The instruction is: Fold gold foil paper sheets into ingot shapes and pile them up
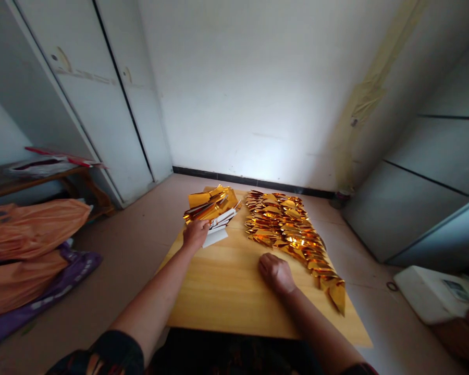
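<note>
Gold metallic-foil paper sheets with white backs (205,200), heaped loosely at the far left of a rectangular light-brown wooden tabletop (219,291), with several white faces fanned out toward the near right side of the heap. To the right of the heap, across a narrow strip of bare wood: folded, pointed gold-foil pieces (297,224), overlapped in dense rows from the far edge down along the right side, ending in a pointed tip near the right edge. Left hand (195,234): positioned at the near left side of the heap, in contact with the sheets, thumb and fingers beside the edge of a flat white-faced sheet (214,238); cannot tell whether clamped on it or merely against it. Right hand (275,272): placed at the bare middle of the tabletop, fingers curled together in a loose fist, near the folded rows, apart from the heap. Dark patterned sleeve (117,349) around the left arm. Surroundings: plain white wall (258,94) with black skirting (234,177) beyond the tabletop; tall pale-grey cabinet (97,94) at left; crumpled orange plastic bag (35,224) above a purple bag with white markings (78,268); white box-shaped object (430,297) at right.
</note>
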`<state>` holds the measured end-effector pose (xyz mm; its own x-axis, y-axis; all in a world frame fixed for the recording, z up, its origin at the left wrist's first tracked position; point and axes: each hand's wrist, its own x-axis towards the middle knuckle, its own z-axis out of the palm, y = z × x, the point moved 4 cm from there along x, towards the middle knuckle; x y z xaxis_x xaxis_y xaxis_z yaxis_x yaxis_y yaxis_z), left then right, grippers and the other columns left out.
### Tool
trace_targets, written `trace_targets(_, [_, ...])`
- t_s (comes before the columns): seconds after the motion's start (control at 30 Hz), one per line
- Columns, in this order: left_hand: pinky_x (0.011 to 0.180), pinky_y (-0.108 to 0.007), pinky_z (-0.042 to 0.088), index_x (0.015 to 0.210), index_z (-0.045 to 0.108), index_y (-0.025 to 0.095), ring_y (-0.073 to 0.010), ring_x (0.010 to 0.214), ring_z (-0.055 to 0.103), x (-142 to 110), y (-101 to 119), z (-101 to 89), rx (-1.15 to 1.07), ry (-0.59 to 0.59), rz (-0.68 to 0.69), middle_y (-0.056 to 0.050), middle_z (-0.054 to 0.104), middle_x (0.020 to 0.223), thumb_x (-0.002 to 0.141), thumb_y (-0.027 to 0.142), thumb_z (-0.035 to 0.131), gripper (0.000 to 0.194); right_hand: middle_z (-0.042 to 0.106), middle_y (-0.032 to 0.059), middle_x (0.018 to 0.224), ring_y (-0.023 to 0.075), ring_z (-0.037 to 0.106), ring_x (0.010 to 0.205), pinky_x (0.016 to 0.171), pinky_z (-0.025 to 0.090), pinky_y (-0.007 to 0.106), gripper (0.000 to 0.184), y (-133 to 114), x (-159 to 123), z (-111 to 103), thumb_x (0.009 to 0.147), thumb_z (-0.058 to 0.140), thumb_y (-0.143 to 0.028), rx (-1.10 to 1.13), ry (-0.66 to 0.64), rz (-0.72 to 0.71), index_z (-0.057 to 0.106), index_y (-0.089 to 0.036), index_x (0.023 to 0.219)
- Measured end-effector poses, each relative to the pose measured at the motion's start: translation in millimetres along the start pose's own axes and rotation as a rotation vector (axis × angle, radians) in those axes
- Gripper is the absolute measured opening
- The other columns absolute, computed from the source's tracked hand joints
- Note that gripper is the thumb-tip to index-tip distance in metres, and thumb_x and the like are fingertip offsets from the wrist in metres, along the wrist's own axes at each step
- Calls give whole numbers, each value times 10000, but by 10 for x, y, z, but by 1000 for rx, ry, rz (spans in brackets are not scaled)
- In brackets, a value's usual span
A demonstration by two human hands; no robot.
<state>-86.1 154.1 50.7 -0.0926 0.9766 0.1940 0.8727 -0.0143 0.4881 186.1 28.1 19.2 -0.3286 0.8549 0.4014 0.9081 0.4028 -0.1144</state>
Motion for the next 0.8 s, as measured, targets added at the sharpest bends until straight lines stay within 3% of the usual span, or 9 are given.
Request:
trace_targets(0.1, [767, -278, 470, 1002, 717, 214, -212, 933, 620, 19, 28, 91, -37, -61, 48, -53, 703, 1013, 837, 261, 457, 312, 567, 11, 722, 93, 486, 614, 562, 282, 223, 250, -9, -3, 2, 902, 398, -182, 7, 40, -18, 552, -176, 705])
trace_targets(0.27, [839, -243, 462, 1084, 683, 242, -175, 988, 608, -21, 70, 154, -83, -36, 146, -4, 695, 1061, 797, 179, 476, 359, 562, 12, 737, 96, 483, 624, 565, 292, 221, 235, -32, 2, 35, 901, 403, -177, -16, 39, -25, 548, -175, 716])
trace_targets(0.47, [862, -277, 463, 971, 723, 171, -198, 968, 618, -16, 65, 124, -69, 28, 155, -66, 703, 1012, 820, 191, 447, 316, 566, 13, 744, 94, 485, 625, 554, 290, 220, 231, -22, 3, 56, 903, 408, -183, -42, 37, -17, 552, -174, 722])
trace_targets(0.8, [780, -237, 444, 811, 734, 204, -176, 880, 608, -79, 158, 31, 20, 38, 176, -40, 705, 874, 803, 200, 486, 249, 573, 15, 762, 86, 495, 632, 562, 302, 208, 214, -31, 15, 43, 892, 417, -179, -45, 22, -2, 561, -171, 735])
